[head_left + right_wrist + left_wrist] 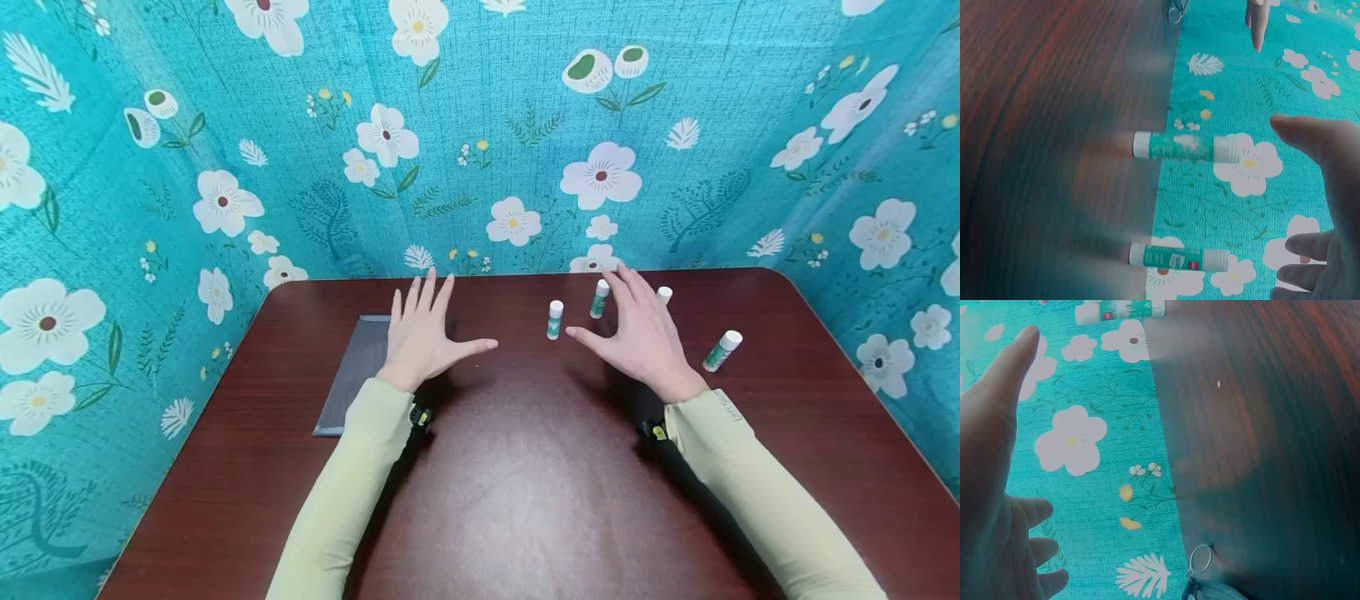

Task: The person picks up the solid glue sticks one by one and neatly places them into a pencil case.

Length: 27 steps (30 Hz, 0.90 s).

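My left hand (422,337) hovers over the table at centre left with fingers spread and thumb out, holding nothing. Beneath and beside it lies a flat dark grey pouch (354,367); its ring pull (1200,557) shows in the left wrist view. My right hand (643,332), also spread and holding nothing, hovers among several green-and-white glue sticks. One glue stick (554,322) stands upright left of the right thumb, and another (598,300) stands behind the fingers. A third (664,294) is mostly hidden by the hand, only its white cap showing. Right of the hand stands one more (722,351).
The dark brown wooden table (495,500) has rounded far corners. A turquoise flowered cloth (480,125) hangs right behind its far edge and along both sides. Black wrist cameras (422,415) sit under the pale sleeves (333,492).
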Each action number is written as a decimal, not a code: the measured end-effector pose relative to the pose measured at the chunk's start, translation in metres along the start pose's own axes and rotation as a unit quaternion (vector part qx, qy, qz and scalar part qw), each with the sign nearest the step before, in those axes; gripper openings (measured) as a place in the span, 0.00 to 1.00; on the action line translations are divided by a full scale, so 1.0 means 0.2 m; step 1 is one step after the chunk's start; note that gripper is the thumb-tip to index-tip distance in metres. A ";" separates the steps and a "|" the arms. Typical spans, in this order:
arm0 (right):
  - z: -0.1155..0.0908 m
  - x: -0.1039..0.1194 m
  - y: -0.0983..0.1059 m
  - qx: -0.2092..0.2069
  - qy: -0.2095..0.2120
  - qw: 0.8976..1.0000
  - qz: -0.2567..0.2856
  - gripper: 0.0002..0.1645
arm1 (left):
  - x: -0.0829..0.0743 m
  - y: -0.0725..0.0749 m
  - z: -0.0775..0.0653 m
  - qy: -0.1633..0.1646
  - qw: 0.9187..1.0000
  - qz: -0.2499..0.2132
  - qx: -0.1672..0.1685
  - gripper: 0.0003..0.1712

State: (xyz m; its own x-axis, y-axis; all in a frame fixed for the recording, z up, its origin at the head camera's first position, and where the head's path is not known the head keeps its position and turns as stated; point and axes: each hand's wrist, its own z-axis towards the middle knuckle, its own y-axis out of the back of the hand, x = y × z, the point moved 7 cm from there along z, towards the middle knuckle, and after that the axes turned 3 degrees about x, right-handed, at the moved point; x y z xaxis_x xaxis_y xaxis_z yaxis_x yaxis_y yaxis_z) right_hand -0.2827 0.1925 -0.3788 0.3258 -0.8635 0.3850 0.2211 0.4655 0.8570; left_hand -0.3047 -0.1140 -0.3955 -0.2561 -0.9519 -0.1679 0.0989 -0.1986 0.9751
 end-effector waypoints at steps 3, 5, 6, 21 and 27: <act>0.00 0.02 -0.01 -0.002 0.001 1.000 0.014 0.60 | 0.02 0.01 -0.01 0.000 1.000 -0.008 -0.008 0.74; 0.00 0.03 -0.02 -0.002 0.001 1.000 0.023 0.59 | 0.03 0.02 -0.02 0.000 1.000 -0.016 -0.011 0.74; 0.00 0.03 -0.02 -0.002 0.001 1.000 0.028 0.59 | 0.04 0.03 -0.03 -0.002 1.000 -0.019 -0.014 0.74; -0.01 0.08 -0.07 0.000 -0.018 0.997 0.073 0.57 | 0.14 0.11 -0.13 0.025 0.996 -0.088 -0.018 0.71; -0.01 0.08 -0.08 0.008 -0.026 0.996 0.080 0.54 | 0.18 0.13 -0.18 0.034 0.993 -0.108 -0.013 0.67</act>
State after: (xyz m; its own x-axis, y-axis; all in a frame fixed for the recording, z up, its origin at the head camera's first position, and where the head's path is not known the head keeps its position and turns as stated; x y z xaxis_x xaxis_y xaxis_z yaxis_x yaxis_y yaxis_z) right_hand -0.2795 0.1704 -0.3872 0.3070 -0.7872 0.5349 0.1548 0.5959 0.7880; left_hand -0.2772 -0.1627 -0.3819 -0.2079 -0.9001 -0.3829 0.0742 -0.4048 0.9114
